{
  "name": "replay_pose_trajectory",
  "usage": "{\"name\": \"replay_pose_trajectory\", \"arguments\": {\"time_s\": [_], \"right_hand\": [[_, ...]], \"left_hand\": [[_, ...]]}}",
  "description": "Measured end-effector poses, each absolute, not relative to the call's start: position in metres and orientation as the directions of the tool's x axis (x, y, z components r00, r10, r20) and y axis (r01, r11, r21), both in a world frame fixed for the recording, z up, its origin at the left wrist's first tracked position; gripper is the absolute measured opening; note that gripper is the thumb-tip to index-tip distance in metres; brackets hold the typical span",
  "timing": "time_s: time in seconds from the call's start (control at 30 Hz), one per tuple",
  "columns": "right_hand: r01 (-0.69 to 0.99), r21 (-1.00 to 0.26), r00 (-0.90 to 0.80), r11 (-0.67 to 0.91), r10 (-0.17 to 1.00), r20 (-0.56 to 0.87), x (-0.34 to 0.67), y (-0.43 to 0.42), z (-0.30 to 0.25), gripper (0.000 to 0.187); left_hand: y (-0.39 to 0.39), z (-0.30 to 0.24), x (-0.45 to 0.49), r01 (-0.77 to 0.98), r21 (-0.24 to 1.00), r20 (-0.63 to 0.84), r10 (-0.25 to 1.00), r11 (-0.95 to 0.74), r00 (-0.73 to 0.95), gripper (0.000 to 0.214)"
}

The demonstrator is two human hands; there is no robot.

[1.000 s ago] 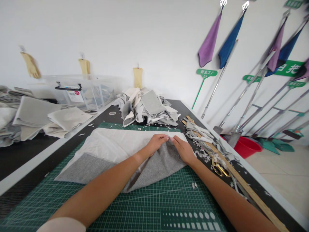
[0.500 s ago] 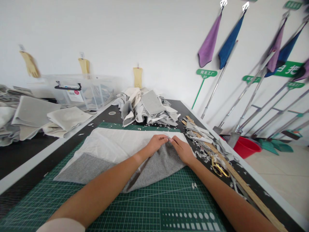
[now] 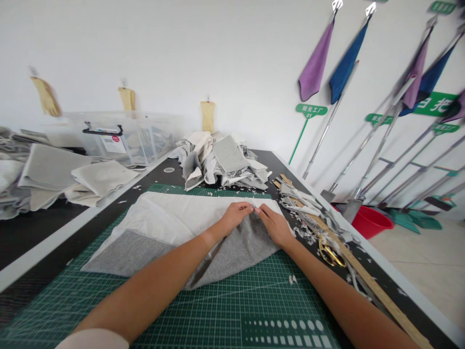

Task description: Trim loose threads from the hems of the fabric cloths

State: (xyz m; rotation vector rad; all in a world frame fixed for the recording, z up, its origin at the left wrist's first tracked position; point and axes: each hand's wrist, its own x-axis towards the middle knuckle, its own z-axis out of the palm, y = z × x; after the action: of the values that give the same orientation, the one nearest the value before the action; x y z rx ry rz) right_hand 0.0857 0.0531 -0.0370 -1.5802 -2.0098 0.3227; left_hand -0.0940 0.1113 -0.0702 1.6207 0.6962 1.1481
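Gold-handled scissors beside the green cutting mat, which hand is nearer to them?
Right hand, on the gray fabric, left of the gold-handled scissors; the left hand is farther left.

Textile cutting workshop. A long black work table [image 3: 271, 159] is the central fixture. On it lie a green gridded cutting mat [image 3: 221, 310] under layered white and grey cloth [image 3: 163, 218], with a heap of grey and cream fabric pieces [image 3: 221, 162] beyond the mat. Gold-handled shears [image 3: 330, 254] and a wooden ruler [image 3: 366, 286] sit among trimmings along the table's right side. Left of the table: a clear plastic storage bin [image 3: 123, 140] and folded fabric [image 3: 54, 167]. Right of the table: wall-hung purple cloth [image 3: 316, 60], green signs [image 3: 311, 110], long-handled cleaning tools [image 3: 372, 133] and a red basin [image 3: 372, 222].
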Motion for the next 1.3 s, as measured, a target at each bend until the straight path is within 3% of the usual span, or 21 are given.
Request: {"name": "replay_pose_trajectory", "arguments": {"time_s": [0.4,0.7,1.3], "right_hand": [[0.775,-0.554,-0.109,0.304,0.928,0.356,0.078,0.09,-0.03,0.043],[0.747,-0.598,-0.102,0.291,0.938,0.33,0.07,0.12,-0.047,0.042],[0.754,-0.556,-0.155,0.348,0.918,0.365,0.068,0.111,-0.046,0.042]], "left_hand": [[0.145,-0.047,-0.097,-0.037,0.93,0.353,0.859,-0.366,0.371,0.033],[0.174,-0.064,-0.105,-0.021,0.937,0.337,0.885,-0.349,0.32,0.03],[0.163,-0.066,-0.109,-0.001,0.931,0.346,0.885,-0.364,0.311,0.037]]}}
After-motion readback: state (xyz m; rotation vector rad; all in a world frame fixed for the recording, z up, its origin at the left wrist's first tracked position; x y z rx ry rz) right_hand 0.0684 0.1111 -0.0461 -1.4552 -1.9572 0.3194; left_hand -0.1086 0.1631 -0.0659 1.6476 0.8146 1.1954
